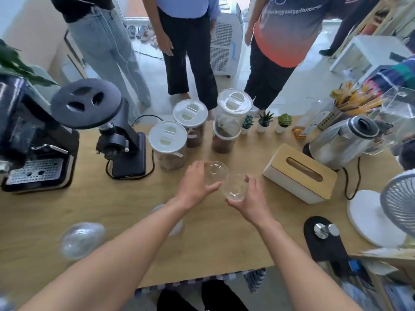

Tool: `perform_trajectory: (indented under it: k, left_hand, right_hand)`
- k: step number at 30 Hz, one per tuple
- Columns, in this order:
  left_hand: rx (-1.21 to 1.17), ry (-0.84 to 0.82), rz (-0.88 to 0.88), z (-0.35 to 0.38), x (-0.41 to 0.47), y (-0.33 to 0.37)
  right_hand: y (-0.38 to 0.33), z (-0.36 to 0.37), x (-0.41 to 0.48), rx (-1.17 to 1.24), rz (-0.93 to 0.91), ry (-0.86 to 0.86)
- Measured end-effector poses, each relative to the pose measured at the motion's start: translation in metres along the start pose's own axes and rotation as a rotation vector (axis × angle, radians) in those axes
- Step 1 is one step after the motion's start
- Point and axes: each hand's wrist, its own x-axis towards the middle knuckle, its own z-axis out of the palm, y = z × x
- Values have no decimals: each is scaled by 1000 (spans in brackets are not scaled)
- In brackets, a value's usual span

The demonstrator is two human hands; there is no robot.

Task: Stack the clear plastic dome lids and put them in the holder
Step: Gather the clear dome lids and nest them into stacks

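Observation:
Over the middle of the wooden table (67,209), my left hand (194,186) grips a clear dome lid (215,172) between thumb and fingers. My right hand (251,198) grips a second clear dome lid (234,187) just right of it; the two lids touch or overlap. Another clear dome lid (82,240) lies on the table at the near left. One more lid (176,227) is mostly hidden under my left forearm. A clear acrylic holder (398,104) stands at the far right edge.
Several white-lidded jars (167,136) stand behind my hands, with a grinder (125,149) and espresso machine (29,140) to the left. A tissue box (301,173), kettle (343,142), fan (386,212) and tamper mat (323,239) fill the right. People stand beyond the table.

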Motion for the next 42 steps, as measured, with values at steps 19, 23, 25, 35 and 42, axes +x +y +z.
perform_trajectory:
  k: [19,23,25,35,42]
  left_hand:
    - [-90,126,-138,-171,-139,-126]
    - [-67,160,-168,-192,-171,-161]
    - [-68,164,-169,-198,-182,-172]
    - [-36,169,-346,-195,-258,-243]
    - [-93,98,-400,-191,-271,-264]
  right_hand:
    - [-139,86,-91,-26,-369,-107]
    - [-153,106,-106,-254,-344,-154]
    - [-155,114,-110,-339,-317,-152]
    - [-140,151,-111,-293,-172,-153]
    - [-144,162,-111,-172,-114,-260]
